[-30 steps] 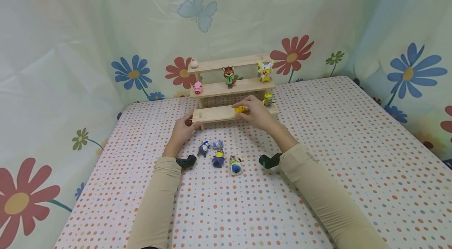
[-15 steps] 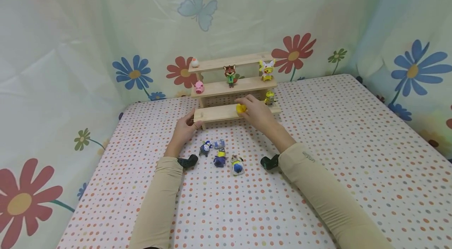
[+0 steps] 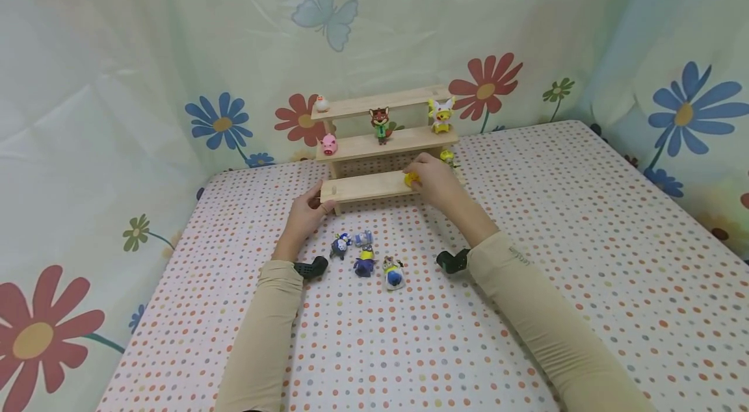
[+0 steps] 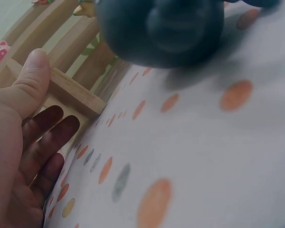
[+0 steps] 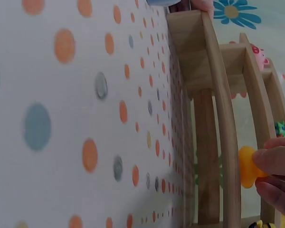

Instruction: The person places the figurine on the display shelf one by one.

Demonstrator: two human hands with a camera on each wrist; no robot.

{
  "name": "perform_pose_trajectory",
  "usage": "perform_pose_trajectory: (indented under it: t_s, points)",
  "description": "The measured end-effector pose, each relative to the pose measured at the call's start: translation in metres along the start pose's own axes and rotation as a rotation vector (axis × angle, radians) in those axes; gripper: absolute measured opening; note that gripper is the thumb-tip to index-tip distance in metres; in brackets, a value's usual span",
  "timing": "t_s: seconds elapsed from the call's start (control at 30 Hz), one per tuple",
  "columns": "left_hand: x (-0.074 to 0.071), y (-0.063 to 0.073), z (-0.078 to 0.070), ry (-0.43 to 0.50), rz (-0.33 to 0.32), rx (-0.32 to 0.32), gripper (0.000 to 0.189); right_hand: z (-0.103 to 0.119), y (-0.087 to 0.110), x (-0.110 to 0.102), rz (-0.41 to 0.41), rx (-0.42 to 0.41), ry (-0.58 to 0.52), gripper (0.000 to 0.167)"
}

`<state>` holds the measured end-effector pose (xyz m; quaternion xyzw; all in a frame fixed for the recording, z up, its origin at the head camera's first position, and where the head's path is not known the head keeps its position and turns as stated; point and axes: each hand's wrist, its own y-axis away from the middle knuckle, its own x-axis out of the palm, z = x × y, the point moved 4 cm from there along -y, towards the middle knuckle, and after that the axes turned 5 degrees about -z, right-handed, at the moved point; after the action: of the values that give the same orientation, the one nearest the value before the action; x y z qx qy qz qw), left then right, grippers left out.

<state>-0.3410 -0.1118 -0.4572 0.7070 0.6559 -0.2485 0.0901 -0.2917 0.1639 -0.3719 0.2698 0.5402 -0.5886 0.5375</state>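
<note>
A three-tier wooden display shelf (image 3: 368, 187) stands at the back of the table. My left hand (image 3: 304, 214) holds the left end of its lowest tier, thumb at the front edge and fingers around the end; the left wrist view shows the fingers under the board. My right hand (image 3: 437, 181) pinches a small smooth yellow toy (image 5: 247, 167) between thumb and fingers, right at the top of the lowest tier, toward its right side. A minion figure (image 3: 447, 157) stands just behind that hand, partly hidden by it.
On the middle tier are a pink pig (image 3: 329, 144), a fox figure (image 3: 380, 126) and a white-and-yellow figure (image 3: 441, 115). A white bird toy (image 3: 322, 104) sits on the top tier. Several figures, including a purple-clad minion (image 3: 365, 261), lie on the dotted cloth (image 3: 363, 347).
My right hand has moved a little right along the lowest tier with the yellow toy, now covering part of the minion figure there. The left hand has stayed on the shelf end.
</note>
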Motion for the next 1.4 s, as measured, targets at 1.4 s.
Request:
perform_pose_trajectory:
  t_s: [1.4]
  points:
    - [-0.001, -0.002, 0.003, -0.001, -0.021, 0.022, 0.081, -0.019, 0.0, -0.012, -0.135, 0.099, 0.047, 0.059]
